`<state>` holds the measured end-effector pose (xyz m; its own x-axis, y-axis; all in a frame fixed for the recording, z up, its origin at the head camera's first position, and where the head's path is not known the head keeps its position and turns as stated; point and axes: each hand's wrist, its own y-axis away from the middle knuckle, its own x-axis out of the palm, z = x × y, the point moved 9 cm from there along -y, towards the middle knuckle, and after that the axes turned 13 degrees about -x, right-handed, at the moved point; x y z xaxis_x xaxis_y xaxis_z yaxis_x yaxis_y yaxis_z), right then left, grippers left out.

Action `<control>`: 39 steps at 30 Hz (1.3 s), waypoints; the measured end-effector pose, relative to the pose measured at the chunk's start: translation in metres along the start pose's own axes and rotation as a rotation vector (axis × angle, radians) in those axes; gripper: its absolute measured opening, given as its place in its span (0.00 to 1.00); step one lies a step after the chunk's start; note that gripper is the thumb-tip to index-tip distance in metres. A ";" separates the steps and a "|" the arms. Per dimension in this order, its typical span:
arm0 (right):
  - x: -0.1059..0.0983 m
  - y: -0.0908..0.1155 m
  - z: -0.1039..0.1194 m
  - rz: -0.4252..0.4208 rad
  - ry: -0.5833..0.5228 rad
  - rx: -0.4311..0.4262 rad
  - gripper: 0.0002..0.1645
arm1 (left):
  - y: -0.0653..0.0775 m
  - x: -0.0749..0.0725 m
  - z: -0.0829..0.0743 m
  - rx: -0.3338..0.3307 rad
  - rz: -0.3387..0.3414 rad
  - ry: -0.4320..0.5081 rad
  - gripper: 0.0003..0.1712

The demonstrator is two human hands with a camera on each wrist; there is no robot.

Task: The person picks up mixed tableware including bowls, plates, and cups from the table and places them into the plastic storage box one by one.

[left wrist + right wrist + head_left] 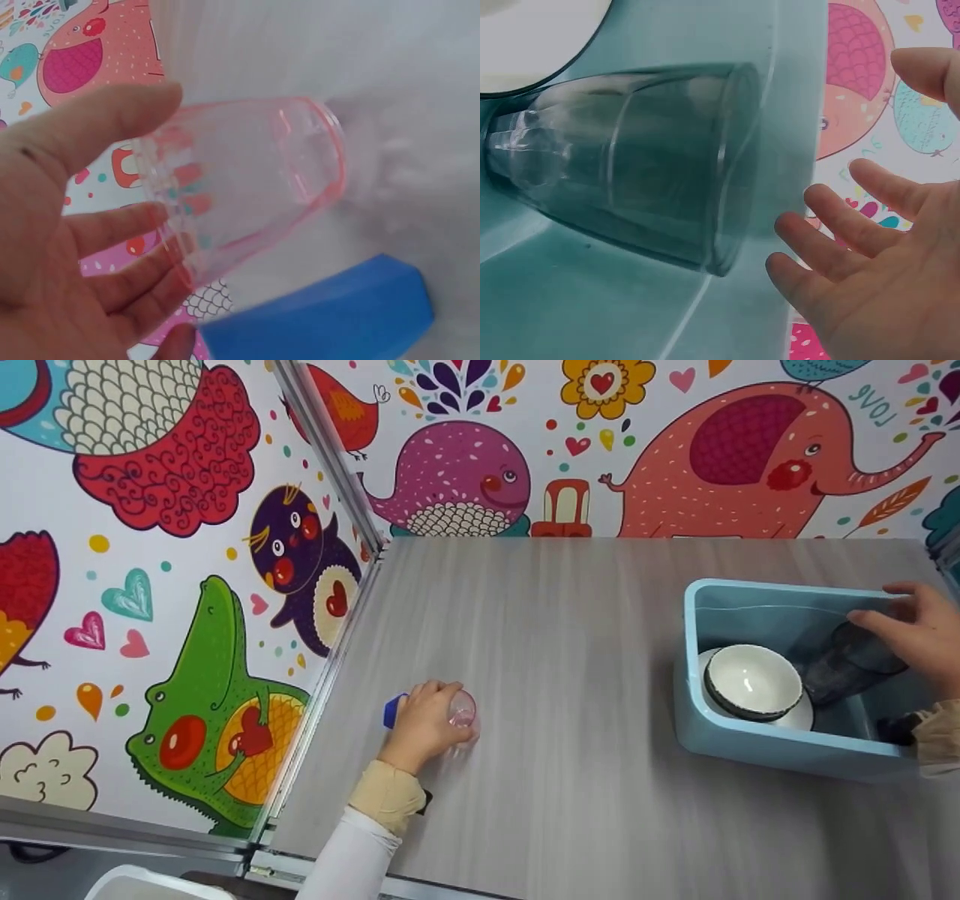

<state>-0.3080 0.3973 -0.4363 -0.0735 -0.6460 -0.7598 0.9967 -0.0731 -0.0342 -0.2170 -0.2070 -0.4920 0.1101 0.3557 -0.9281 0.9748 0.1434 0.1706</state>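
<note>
My left hand grips a clear pink-tinted cup near its rim, thumb on one side and fingers on the other. The left wrist view shows the cup upright on the tabletop. Right beside it is a blue angular cup-like object, partly hidden by the hand in the head view. My right hand is over the far right rim of a light blue bin, fingers spread and holding nothing. Below it, a dark see-through glass leans inside the bin, its mouth toward the hand but apart from the fingertips.
Within the bin, a white bowl with a dark rim sits on a white plate, left of the glass. Printed panels border the grey tabletop at the back and left. A white container shows at the lower left.
</note>
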 end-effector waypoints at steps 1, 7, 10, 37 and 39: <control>-0.002 0.001 0.003 -0.009 0.000 -0.003 0.49 | 0.000 -0.001 -0.002 0.003 0.001 0.002 0.42; -0.012 0.005 0.026 -0.043 0.027 -0.037 0.47 | -0.001 -0.006 -0.013 0.034 -0.012 0.014 0.42; -0.016 0.009 0.037 -0.047 0.037 -0.057 0.47 | -0.003 -0.009 -0.020 0.055 -0.022 0.016 0.42; 0.012 0.043 0.089 0.072 0.017 -0.210 0.52 | -0.009 -0.009 -0.089 0.186 0.076 0.137 0.44; 0.016 0.045 0.090 0.086 0.007 -0.215 0.52 | -0.009 -0.011 -0.094 0.199 0.082 0.147 0.44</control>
<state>-0.2670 0.3152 -0.3918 0.0116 -0.6371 -0.7707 0.9836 0.1460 -0.1059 -0.2447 -0.1253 -0.4524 0.1750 0.4914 -0.8532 0.9844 -0.0703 0.1615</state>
